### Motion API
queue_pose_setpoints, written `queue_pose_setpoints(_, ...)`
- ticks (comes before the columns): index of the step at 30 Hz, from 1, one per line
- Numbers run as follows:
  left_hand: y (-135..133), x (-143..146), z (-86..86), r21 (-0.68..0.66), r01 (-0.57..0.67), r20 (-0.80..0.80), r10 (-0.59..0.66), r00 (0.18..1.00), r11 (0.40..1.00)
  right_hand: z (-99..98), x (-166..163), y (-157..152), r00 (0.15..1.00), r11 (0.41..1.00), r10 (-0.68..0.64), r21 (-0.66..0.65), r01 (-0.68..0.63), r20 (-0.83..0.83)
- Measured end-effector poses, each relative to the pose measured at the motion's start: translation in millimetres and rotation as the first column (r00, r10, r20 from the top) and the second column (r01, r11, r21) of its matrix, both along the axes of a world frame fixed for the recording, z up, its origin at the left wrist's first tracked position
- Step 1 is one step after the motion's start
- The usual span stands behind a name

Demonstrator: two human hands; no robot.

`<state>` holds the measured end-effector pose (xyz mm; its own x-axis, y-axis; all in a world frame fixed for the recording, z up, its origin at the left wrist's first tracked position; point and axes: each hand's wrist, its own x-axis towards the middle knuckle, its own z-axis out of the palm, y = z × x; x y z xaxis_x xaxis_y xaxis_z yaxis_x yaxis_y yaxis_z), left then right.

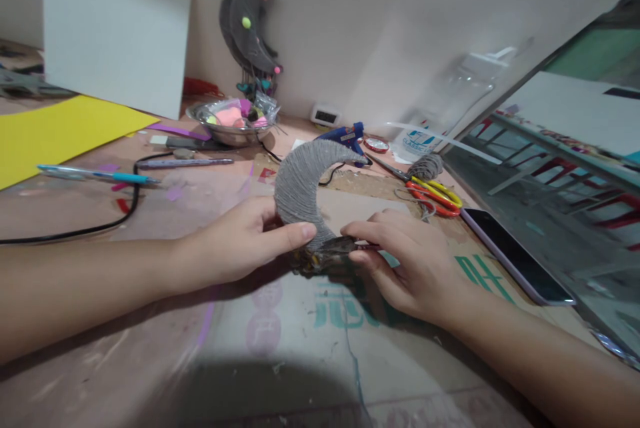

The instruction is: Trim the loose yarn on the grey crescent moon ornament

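My left hand (250, 238) grips a crescent moon shape (296, 191) wound all over in grey yarn, thumb laid across its lower front. The crescent stands upright, its upper tip pointing right. My right hand (407, 258) pinches a small dark piece with a thin stem (343, 245) between thumb and fingers, against the crescent's lower end. What kind of thing it is I cannot make out. Brownish-yellow bits (306, 260) cluster below my left thumb at that same end, partly hidden.
Behind the crescent lies a blue glue gun (345, 137). Scissors (434, 196), a grey yarn ball (426, 165) and a phone (517, 255) are at right. A metal bowl (233, 133), pens (100, 175), a black cord (131, 205) and yellow sheet (65, 135) occupy the left.
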<state>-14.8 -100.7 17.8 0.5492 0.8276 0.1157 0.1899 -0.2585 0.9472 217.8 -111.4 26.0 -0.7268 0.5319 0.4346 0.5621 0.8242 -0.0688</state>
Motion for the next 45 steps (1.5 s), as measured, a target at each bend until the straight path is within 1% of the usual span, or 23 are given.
queue_pose_setpoints(10,-0.3,-0.2,-1.2,-0.007,0.024,-0.005,-0.024,1.000,1.000,-2.6,-2.2,0.2,1.000,1.000,-0.014,0.026,0.014,0.008)
queue_pose_setpoints(16,-0.4,-0.5,-2.4,-0.016,0.022,-0.020,-0.022,1.000,1.000,0.2,-2.9,1.3,0.998,0.994,-0.006,0.106,-0.001,0.065)
queue_pose_setpoints(24,-1.7,-2.2,-2.9,-0.033,0.043,-0.034,-0.044,0.998,0.999,-0.4,-4.2,1.8,0.996,0.991,0.000,0.136,-0.012,0.091)
queue_pose_setpoints(28,-0.7,-1.8,-2.9,-0.046,0.038,-0.028,-0.039,0.999,0.998,-0.9,-5.0,1.3,0.996,0.984,-0.016,0.178,0.000,0.085)
queue_pose_setpoints(30,-0.6,-1.2,-2.9,-0.054,0.032,-0.007,-0.033,0.999,0.998,-1.6,-4.5,1.2,0.998,0.987,-0.023,0.158,0.012,0.064)
queue_pose_setpoints(33,-1.1,-0.4,-3.3,-0.077,0.029,0.029,-0.027,0.999,0.997,-3.4,-2.7,1.2,0.999,0.998,-0.039,0.055,0.039,-0.004)
queue_pose_setpoints(35,-1.6,-0.4,-3.6,-0.089,0.028,0.035,-0.025,0.999,0.996,-4.5,-1.3,1.1,0.998,0.999,-0.050,0.011,0.050,-0.031)
queue_pose_setpoints(37,-1.9,-0.8,-3.7,-0.092,0.027,0.035,-0.024,0.999,0.995,-5.3,-0.6,0.7,0.999,0.999,-0.046,0.014,0.047,-0.029)
queue_pose_setpoints(40,-2.1,-1.5,-3.1,-0.082,0.026,0.038,-0.023,0.999,0.996,-5.8,-1.4,-0.1,1.000,0.998,-0.028,0.062,0.029,-0.008)
queue_pose_setpoints(42,-2.2,-1.8,-2.3,-0.063,0.026,0.031,-0.024,0.999,0.998,-5.9,-2.6,-0.3,1.000,0.995,-0.027,0.098,0.026,0.001)
queue_pose_setpoints(45,-2.3,-1.4,-0.8,-0.032,0.020,-0.001,-0.020,1.000,0.999,-5.9,-3.9,-0.1,0.999,0.994,-0.029,0.107,0.027,0.016)
